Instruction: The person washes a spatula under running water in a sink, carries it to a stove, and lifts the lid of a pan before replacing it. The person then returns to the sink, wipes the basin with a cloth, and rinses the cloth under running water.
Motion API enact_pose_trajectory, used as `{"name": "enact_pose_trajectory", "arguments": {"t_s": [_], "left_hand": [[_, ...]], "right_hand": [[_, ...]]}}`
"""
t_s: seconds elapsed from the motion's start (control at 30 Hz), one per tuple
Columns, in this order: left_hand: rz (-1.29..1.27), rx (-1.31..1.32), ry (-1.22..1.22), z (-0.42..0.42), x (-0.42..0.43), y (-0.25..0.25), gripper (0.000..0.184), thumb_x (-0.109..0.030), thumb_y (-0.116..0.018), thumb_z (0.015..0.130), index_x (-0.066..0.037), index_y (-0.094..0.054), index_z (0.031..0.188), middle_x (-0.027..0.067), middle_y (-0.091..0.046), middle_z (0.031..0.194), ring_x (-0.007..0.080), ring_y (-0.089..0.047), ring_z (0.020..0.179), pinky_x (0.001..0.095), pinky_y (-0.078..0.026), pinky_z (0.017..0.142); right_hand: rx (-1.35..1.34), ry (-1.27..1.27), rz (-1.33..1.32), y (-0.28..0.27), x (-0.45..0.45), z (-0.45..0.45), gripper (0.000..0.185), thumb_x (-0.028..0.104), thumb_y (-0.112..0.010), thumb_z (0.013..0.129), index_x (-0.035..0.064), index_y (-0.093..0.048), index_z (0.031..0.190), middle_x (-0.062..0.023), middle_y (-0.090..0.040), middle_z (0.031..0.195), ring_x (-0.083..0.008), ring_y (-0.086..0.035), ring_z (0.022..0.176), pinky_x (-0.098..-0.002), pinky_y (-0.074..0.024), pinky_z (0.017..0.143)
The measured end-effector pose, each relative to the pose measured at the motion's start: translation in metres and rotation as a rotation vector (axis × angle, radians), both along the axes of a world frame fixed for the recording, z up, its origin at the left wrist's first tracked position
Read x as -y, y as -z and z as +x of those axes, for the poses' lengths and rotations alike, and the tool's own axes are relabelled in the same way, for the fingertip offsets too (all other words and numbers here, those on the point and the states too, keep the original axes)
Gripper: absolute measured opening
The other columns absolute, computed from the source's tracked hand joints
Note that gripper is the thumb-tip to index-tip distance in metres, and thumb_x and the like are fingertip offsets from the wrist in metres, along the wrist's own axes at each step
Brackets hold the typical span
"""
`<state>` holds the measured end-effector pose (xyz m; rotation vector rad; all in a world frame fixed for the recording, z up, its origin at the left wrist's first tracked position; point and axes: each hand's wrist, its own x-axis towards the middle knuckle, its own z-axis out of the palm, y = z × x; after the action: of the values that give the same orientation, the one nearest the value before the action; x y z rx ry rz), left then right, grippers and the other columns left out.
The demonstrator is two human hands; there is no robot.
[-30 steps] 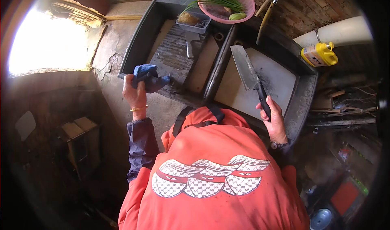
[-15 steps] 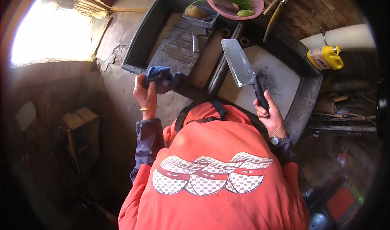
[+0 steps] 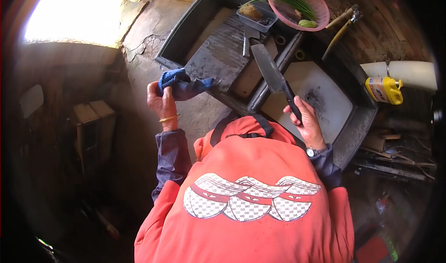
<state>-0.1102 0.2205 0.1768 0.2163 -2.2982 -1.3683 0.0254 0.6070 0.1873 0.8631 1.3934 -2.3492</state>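
Observation:
My left hand (image 3: 161,102), with a yellow bangle on the wrist, pinches a bunched blue cloth (image 3: 179,82) whose loose end trails to the right. My right hand (image 3: 307,121) grips the black handle of a cleaver (image 3: 268,70). Its broad blade points up and to the left, above the divider of a dark double sink (image 3: 360,135), and looks clear of the cloth. In the left basin lies a wet grey slab (image 3: 216,54), with a second metal blade and its handle (image 3: 246,44) near the slab's far right side.
A pink basket (image 3: 320,5) with long green stalks and a pale green vegetable sits at the sink's back. Beside it is a small grey tub (image 3: 267,27). A faucet (image 3: 355,14) and a yellow bottle (image 3: 384,90) are at right. A wooden box (image 3: 94,116) stands at left.
The cloth has opened out, its free end now reaching further right. The cleaver has turned, so its blade looks narrower and darker. The view has swung, shifting the sink rightward.

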Motion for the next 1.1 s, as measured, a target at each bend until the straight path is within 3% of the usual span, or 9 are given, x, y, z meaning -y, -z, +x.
{"name": "enact_pose_trajectory", "arguments": {"t_s": [0.37,0.43,0.5,0.63,0.7,0.83,0.9,0.97,1.1], "left_hand": [[0.07,0.024,0.016,-0.014,-0.005,0.009,0.018,-0.003,-0.061,0.072,-0.003,-0.058,0.09,0.0022,-0.054,0.078,0.0123,-0.052,0.071,0.0259,-0.045,0.065],[-0.478,-0.032,0.077,-0.03,-0.015,0.016,0.023,-0.004,-0.059,0.07,-0.004,-0.057,0.093,0.0124,-0.059,0.085,0.0257,-0.058,0.078,0.0346,-0.048,0.068],[-0.566,0.055,0.199,-0.048,-0.023,0.045,0.025,-0.005,-0.058,0.068,-0.004,-0.056,0.093,0.0206,-0.059,0.093,0.0363,-0.057,0.089,0.0434,-0.049,0.072],[-0.822,0.487,0.481,-0.043,-0.071,0.12,0.025,-0.002,-0.058,0.068,-0.007,-0.053,0.092,0.0161,-0.063,0.086,0.0384,-0.059,0.084,0.043,-0.05,0.073],[-0.784,0.49,0.67,-0.023,-0.111,0.11,0.027,-0.003,-0.061,0.067,-0.007,-0.053,0.092,0.0152,-0.064,0.083,0.0372,-0.061,0.084,0.0441,-0.05,0.073],[0.072,0.331,1.141,0.006,-0.159,0.136,0.036,-0.007,-0.067,0.066,-0.005,-0.058,0.1,0.018,-0.065,0.086,0.0364,-0.064,0.089,0.0435,-0.049,0.076],[-0.003,0.444,1.163,0.0,-0.16,0.114,0.036,-0.006,-0.066,0.067,-0.006,-0.06,0.103,0.0192,-0.065,0.09,0.0382,-0.063,0.09,0.0417,-0.049,0.077],[0.014,0.595,1.167,-0.008,-0.156,0.093,0.029,-0.004,-0.064,0.077,-0.006,-0.059,0.106,0.0079,-0.065,0.087,0.0123,-0.061,0.087,0.0308,-0.05,0.075],[0.332,0.55,1.043,-0.011,-0.133,0.044,0.022,-0.003,-0.061,0.081,-0.004,-0.058,0.103,0.0026,-0.061,0.093,0.0098,-0.056,0.09,0.0296,-0.048,0.078]], "right_hand": [[-0.121,-0.179,0.282,0.039,0.06,-0.096,0.044,0.034,-0.064,0.091,0.0001,-0.061,0.118,-0.0026,-0.066,0.076,-0.0029,-0.051,0.053,-0.016,-0.0374,0.048],[-0.108,-0.167,0.271,0.036,0.062,-0.098,0.043,0.033,-0.064,0.091,0.0,-0.061,0.118,-0.0034,-0.066,0.077,-0.0032,-0.052,0.053,-0.0158,-0.0376,0.048],[-0.078,-0.105,0.289,0.035,0.061,-0.092,0.038,0.031,-0.063,0.091,0.0013,-0.063,0.115,-0.0019,-0.065,0.075,-0.0036,-0.052,0.054,-0.0168,-0.0395,0.049],[-0.076,-0.069,0.349,0.028,0.054,-0.068,0.036,0.029,-0.061,0.093,-0.0001,-0.064,0.113,-0.0026,-0.065,0.075,-0.004,-0.051,0.054,-0.0173,-0.0385,0.049],[-0.048,-0.031,0.358,0.024,0.051,-0.055,0.034,0.028,-0.061,0.093,-0.0002,-0.064,0.111,-0.0023,-0.065,0.075,-0.0038,-0.05,0.055,-0.018,-0.0375,0.049],[0.012,0.049,0.394,0.014,0.041,-0.028,0.032,0.028,-0.06,0.094,0.0007,-0.064,0.11,-0.0022,-0.064,0.076,-0.0034,-0.048,0.055,-0.0182,-0.0359,0.049],[0.038,0.099,0.404,0.006,0.033,-0.015,0.031,0.028,-0.059,0.094,0.0011,-0.064,0.108,-0.0023,-0.064,0.077,-0.0032,-0.048,0.055,-0.0181,-0.0358,0.05],[0.048,0.12,0.423,-0.005,0.028,-0.006,0.029,0.029,-0.059,0.094,0.0023,-0.065,0.105,-0.0022,-0.064,0.077,-0.003,-0.047,0.055,-0.018,-0.0351,0.049],[0.052,0.194,0.435,-0.013,0.016,-0.001,0.028,0.031,-0.058,0.094,0.0039,-0.065,0.101,-0.0018,-0.064,0.078,-0.0028,-0.047,0.056,-0.0179,-0.0341,0.049]]}}
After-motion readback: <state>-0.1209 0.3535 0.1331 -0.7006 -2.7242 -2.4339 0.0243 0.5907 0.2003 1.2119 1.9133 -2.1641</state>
